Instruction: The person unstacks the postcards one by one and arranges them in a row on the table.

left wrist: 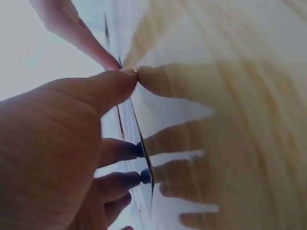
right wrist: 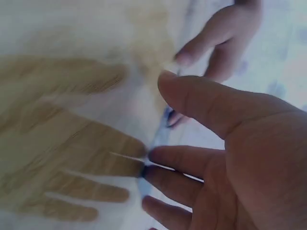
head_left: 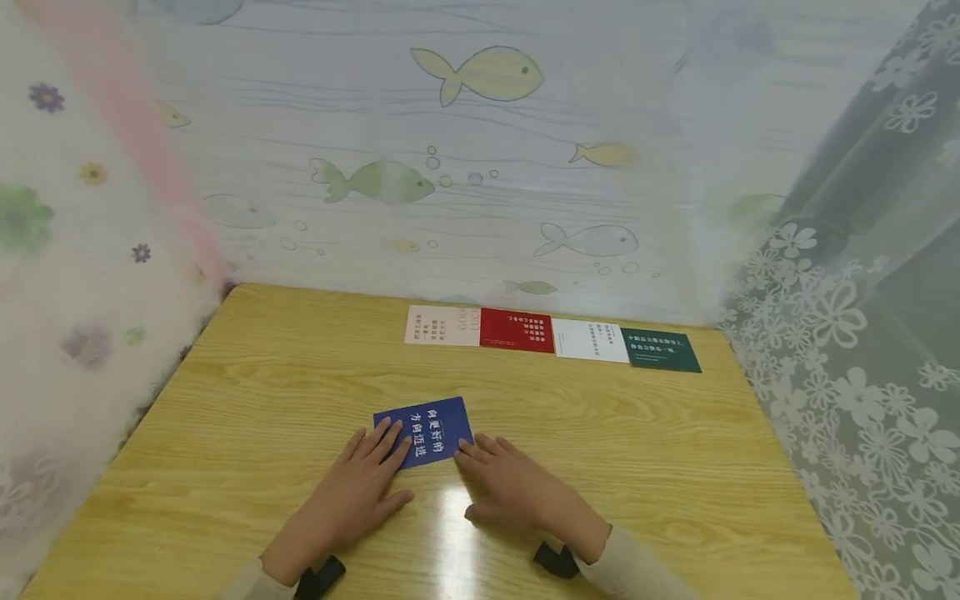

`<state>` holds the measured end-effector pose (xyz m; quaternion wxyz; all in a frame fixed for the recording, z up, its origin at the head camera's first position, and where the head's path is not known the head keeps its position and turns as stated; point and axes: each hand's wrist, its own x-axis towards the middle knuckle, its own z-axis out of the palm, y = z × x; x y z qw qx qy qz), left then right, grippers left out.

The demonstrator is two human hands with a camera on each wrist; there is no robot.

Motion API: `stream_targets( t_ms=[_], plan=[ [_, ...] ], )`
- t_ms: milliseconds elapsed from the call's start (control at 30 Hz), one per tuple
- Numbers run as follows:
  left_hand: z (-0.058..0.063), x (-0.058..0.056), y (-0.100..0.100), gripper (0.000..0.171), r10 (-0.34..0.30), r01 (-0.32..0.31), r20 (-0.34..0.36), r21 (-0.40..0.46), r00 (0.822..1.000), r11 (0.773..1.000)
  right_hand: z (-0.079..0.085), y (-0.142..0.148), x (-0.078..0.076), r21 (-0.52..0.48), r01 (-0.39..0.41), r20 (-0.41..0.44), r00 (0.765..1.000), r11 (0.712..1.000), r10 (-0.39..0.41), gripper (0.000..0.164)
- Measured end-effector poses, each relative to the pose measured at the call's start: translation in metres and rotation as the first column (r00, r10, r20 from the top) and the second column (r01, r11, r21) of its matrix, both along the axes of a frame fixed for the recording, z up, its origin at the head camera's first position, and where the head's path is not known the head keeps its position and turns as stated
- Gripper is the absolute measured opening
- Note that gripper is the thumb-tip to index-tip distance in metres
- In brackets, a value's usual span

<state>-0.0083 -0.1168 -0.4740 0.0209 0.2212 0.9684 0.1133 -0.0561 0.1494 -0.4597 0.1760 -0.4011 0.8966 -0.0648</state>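
A blue card with white Chinese characters lies slightly turned on the wooden table. My left hand rests on its left part, fingers spread and straight, thumb out to the side. At the card's lower right corner, my right hand touches the edge with its extended fingertips. In the left wrist view, fingertips of the left hand press on the thin card, seen almost edge-on. The right wrist view shows the right hand with straight fingers against the card's edge.
Along the table's back lies a row of cards: a white one, a red one, another white one and a dark green one. Behind hangs a fish-print curtain; lace fabric borders the right side.
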Motion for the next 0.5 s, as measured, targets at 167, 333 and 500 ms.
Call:
stream_targets(
  t_ms=[167, 333, 500],
  plan=[
    [-0.003, -0.002, -0.004, 0.071, -0.008, 0.009, -0.024, 0.039, 1.000, 0.999, 0.006, 0.003, 0.000, -0.082, -0.036, 0.005, 0.999, 0.996, 0.036, 0.067],
    [-0.003, -0.012, -0.013, 0.080, 0.011, -0.008, -0.058, 0.041, 0.998, 0.999, 0.009, 0.006, -0.021, -0.176, 0.025, 0.033, 0.999, 0.984, -0.020, 0.077],
    [0.002, -0.024, -0.028, 0.089, 0.015, -0.013, -0.073, 0.021, 0.997, 1.000, 0.002, 0.007, -0.047, -0.211, 0.055, 0.022, 0.998, 0.976, -0.052, 0.093]
  ],
)
